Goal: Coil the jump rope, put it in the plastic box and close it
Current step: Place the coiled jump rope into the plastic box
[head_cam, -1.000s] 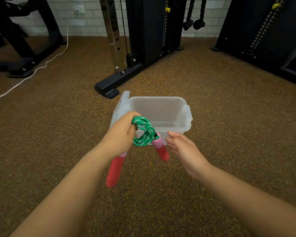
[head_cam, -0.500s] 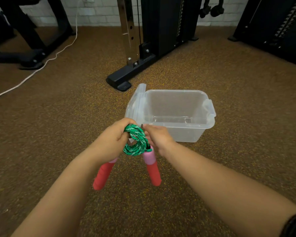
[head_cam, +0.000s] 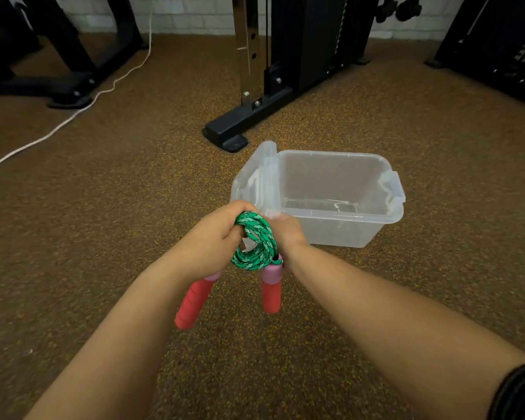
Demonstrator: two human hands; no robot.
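The green jump rope is wound into a small coil, held up in front of me above the floor. Its two red handles with pink collars hang down, one at the left and one at the right. My left hand grips the coil from the left, with a finger through the loop. My right hand holds the coil's right side. The clear plastic box stands open and empty on the floor just beyond my hands. Its clear lid leans upright against the box's left side.
Brown speckled rubber floor all around. A black machine base foot lies just behind the box. A white cable runs across the floor at the left. Black gym frames stand at the far left and far right.
My right hand, open and apart from the rope a second ago, has closed on the coil's right side. The view has shifted, so the box sits further right.
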